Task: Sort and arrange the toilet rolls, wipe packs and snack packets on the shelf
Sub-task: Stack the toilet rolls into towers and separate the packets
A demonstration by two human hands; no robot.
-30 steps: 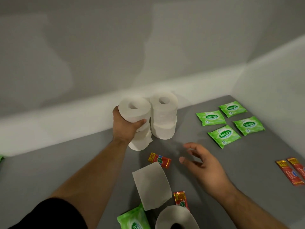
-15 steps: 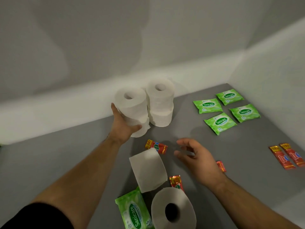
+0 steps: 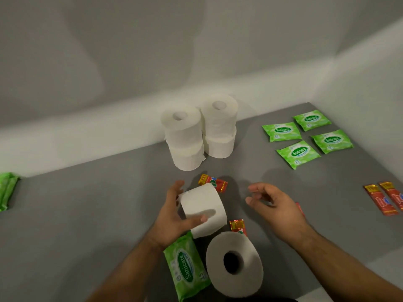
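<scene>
Toilet rolls stand sorted at the back of the grey shelf (image 3: 87, 214): I count two stacks, the left stack (image 3: 184, 138) and the right stack (image 3: 220, 127), each two rolls high, upright, touching one another and close to the white wall (image 3: 87, 131).

Right of them I note four green wipe packs (image 3: 305, 138) laid flat in a two-by-two group, apart from each other. Two red snack packets (image 3: 387, 198) lie side by side at the right edge. One more green pack (image 3: 7, 190) sits alone at the far left edge.

Near the front, unsorted items crowd together: a loose roll on its side (image 3: 204, 209), a second roll (image 3: 234, 263) with its core hole facing me, a wipe pack (image 3: 186, 267) beside it, one snack packet (image 3: 212, 183) partly hidden behind the loose roll, and another (image 3: 238, 226) wedged between the two rolls. A red sliver shows at the right hand's far side; I cannot identify it.

My left hand (image 3: 172, 221) is curled around the loose roll, fingers at its far end, thumb across its side. My right hand (image 3: 272, 205) hovers above the shelf, fingers loosely spread, holding nothing.
</scene>
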